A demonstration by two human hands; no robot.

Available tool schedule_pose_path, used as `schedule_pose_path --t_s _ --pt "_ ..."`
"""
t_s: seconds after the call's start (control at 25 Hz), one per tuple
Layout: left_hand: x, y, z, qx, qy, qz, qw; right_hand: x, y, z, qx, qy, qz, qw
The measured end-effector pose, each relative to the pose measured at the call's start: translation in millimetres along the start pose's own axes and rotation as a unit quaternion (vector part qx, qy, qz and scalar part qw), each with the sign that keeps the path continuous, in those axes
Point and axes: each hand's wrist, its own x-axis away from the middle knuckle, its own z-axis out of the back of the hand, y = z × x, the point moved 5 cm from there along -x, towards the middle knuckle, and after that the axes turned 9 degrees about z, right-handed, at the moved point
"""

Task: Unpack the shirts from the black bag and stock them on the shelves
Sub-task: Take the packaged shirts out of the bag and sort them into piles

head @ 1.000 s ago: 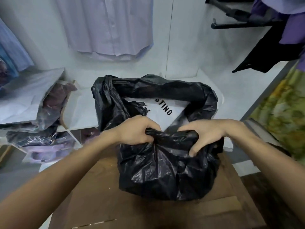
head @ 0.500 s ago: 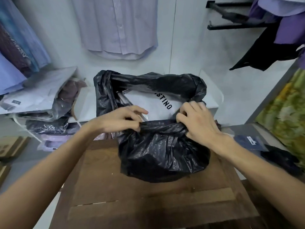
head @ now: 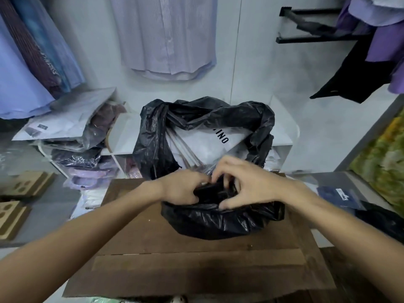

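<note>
Black plastic of the bag point(head: 218, 221) at frame centre bunches where the left hand point(head: 182, 190) and right hand point(head: 244, 189) pinch its near rim with curled fingers, seemingly opening it on the bench point(head: 196, 270); next, lifting out the packaged shirts point(head: 207, 143).

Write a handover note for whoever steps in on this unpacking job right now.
Left hand: grips the bunched near rim of the black bag.
Right hand: fingers curled on the same rim, pulling it down.
Bag sits on the wooden table, mouth open; white wrapped shirts show inside.
Done: bag opened. None taken out yet.
Left: lift the shirts out and stock them on the white shelves behind, where other wrapped shirts already lie.
</note>
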Motion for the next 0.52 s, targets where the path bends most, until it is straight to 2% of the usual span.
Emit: schedule_pose_path --t_s 0.04,0.08,0.16,0.2,0.24,0.32,0.4,0.48,0.52 --pt "6 7 -2 -0.024 0.041 -0.031 0.998 -2 2 9 0.102 0.003 0.020 0.995" --pt "12 12 -5 -0.067 0.088 -0.052 0.992 -3 5 12 0.170 -0.026 0.019 0.985" --pt "29 15 -13 -0.164 0.191 -0.104 0.962 3 16 5 0.182 -0.132 -0.032 0.974" --pt "38 11 -21 -0.197 0.210 -0.136 0.948 9 21 -4 0.172 -0.158 -0.054 0.971" --pt "45 4 -31 -0.217 0.214 -0.163 0.938 16 24 -14 0.176 -0.144 -0.053 0.972" --pt "55 -18 -48 -0.217 0.198 -0.203 0.934 32 27 -32 0.216 -0.040 -0.029 0.975" --pt "57 -28 -59 -0.157 0.148 -0.206 0.954 49 27 -58 0.262 0.032 -0.026 0.964" --pt "53 -27 -61 -0.024 0.027 -0.169 0.985 59 25 -83 0.279 0.052 -0.019 0.959" --pt "49 -25 -58 0.048 -0.026 -0.135 0.989 62 25 -90 0.285 0.056 -0.007 0.957"
